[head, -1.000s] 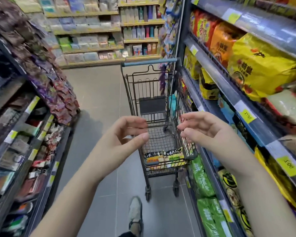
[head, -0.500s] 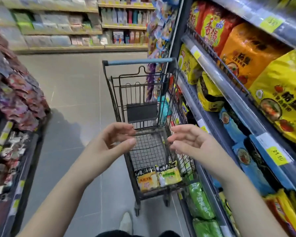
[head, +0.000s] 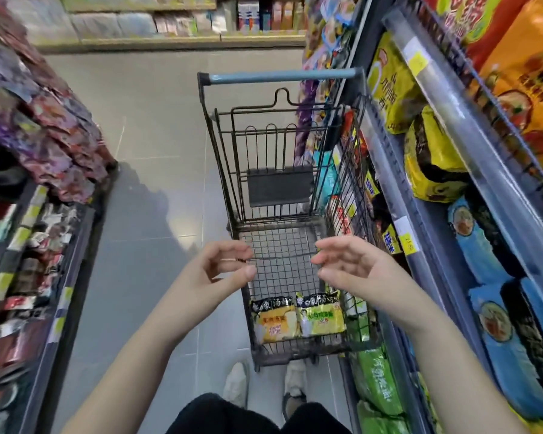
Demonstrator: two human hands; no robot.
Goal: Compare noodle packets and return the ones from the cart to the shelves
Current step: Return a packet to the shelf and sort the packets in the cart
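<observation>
Both hands hover empty, fingers loosely curled and apart: left hand (head: 220, 270), right hand (head: 355, 267). Below the fingertips, two noodle packets (head: 298, 314) lie side by side, apparently touching, at the near end of the wire cart (head: 282, 249).

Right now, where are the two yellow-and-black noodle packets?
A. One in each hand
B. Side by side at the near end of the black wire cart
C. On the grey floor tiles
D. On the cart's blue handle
B: the two yellow-and-black noodle packets lie side by side at the near end of the black wire cart, while the left hand and right hand hover empty above.
</observation>
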